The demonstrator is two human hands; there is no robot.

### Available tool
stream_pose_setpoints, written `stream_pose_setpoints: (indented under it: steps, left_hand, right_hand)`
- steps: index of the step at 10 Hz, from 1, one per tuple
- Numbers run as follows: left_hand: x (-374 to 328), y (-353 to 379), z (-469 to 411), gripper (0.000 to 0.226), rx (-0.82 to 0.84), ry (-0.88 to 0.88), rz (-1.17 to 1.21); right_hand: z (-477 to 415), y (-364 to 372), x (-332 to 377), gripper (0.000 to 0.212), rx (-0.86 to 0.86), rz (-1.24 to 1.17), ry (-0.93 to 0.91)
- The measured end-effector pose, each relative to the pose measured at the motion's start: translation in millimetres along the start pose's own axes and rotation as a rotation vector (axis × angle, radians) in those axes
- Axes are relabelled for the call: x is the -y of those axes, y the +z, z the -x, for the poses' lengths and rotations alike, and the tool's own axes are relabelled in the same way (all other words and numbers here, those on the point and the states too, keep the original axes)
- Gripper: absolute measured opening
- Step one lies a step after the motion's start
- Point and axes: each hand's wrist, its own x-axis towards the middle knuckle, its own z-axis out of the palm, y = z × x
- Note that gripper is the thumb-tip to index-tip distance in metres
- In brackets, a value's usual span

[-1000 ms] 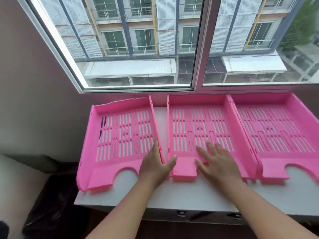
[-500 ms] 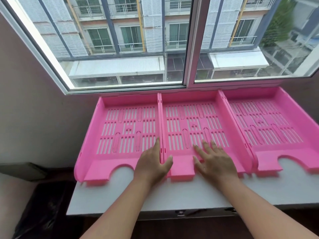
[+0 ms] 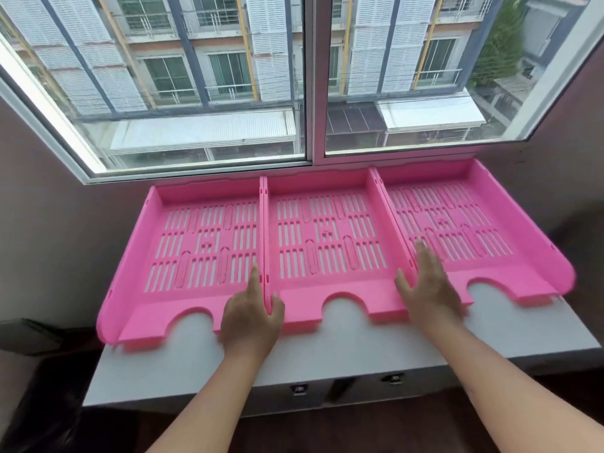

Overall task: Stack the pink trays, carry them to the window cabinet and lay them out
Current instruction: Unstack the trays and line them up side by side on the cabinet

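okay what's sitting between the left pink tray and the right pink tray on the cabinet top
In the head view, a third pink tray, the middle tray, fills the stretch between the left tray and right tray, its side walls against theirs.

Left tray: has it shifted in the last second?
Yes. The left tray has swung square and slid right: its wall now meets the middle tray, and its back edge lies along the window frame.

Your white counter (image 3: 327, 358) carries three pink trays (image 3: 327, 237) side by side along its back edge, sides touching.
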Motion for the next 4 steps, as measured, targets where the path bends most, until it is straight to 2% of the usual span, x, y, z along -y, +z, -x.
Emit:
stream_pose_setpoints:
  steps: [1,2,3,4]
  left_hand:
    - [-6.1,0.5,-0.7,0.07,-0.004,-0.024,-0.017]
    - [-9.5,-0.3,0.2,0.069,0.013,-0.045,-0.039]
    - [-10.1,0.0,0.8,0.073,0.044,-0.04,-0.01]
    - [-6.9,-10.8,4.3,0.088,0.072,-0.051,-0.064]
  right_hand:
    - [-0.8,4.4,-3.9,0.059,0.06,-0.132,0.011]
    - [-3.3,2.9,-4.9,0.057,0.057,-0.163,0.036]
    - [-5.5,0.9,-9.3,0.061,0.162,-0.128,0.017]
    - [-8.3,-16.4,-12.1,0.074,0.294,-0.1,-0.031]
